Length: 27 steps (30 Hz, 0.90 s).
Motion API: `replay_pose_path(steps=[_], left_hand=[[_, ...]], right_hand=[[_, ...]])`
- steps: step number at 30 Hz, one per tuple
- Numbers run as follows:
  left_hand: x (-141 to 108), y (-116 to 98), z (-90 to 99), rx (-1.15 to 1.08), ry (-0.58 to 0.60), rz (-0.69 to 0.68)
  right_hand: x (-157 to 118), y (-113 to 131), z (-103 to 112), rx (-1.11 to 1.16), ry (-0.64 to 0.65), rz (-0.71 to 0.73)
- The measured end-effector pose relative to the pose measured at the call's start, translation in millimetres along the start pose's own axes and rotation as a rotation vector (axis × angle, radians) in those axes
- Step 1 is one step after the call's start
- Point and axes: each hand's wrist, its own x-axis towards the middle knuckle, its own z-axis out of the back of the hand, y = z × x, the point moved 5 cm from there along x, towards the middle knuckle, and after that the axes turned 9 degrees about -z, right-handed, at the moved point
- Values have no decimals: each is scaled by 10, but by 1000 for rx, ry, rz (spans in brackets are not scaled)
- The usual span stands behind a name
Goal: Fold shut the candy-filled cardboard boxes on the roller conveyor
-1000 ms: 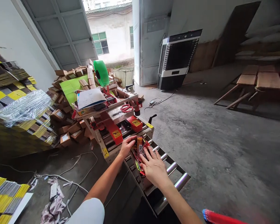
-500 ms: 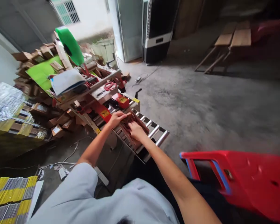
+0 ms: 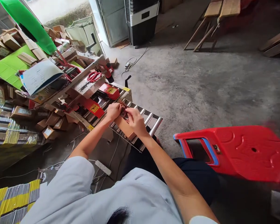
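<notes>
A small brown cardboard box (image 3: 124,127) lies on the steel rollers of a short conveyor (image 3: 156,125), a tan panel facing up along its near part. My left hand (image 3: 114,112) is closed at the box's far left edge, its fingers curled over the cardboard. From the right, my right hand (image 3: 136,122) reaches over the box, thumb and fingers bent together at the far end. Dark brown, crumpled-looking material (image 3: 123,114) shows between the two hands. What exactly the right fingertips pinch is too small to make out.
Beyond the hands stands a box-taping machine with red guards (image 3: 93,107), a green tape roll (image 3: 29,26) and red-handled scissors (image 3: 94,76). Cardboard boxes are heaped at left. A red plastic stool (image 3: 249,152) stands at right. Cables and a power strip (image 3: 103,168) lie on the floor.
Tan cardboard now covers the near part of the box, where dark contents showed before. My right hand has moved from inside the box to its far end. The view has shifted.
</notes>
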Motion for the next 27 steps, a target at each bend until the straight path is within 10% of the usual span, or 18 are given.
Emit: replay_pose_path(steps=[5, 10, 17, 24, 27], left_hand=[[-74, 4, 43, 96, -121, 103], [-95, -20, 46, 38, -118, 93], [-66, -54, 83, 24, -51, -52], [6, -80, 29, 58, 10, -73], [-30, -23, -2, -33, -50, -2]], right_hand=[[149, -39, -331, -198, 309, -106], [258, -163, -443, -345, 327, -422], [502, -216, -496, -458, 494, -516], [264, -37, -334, -401, 357, -246], [135, 123, -93, -390, 40, -73]])
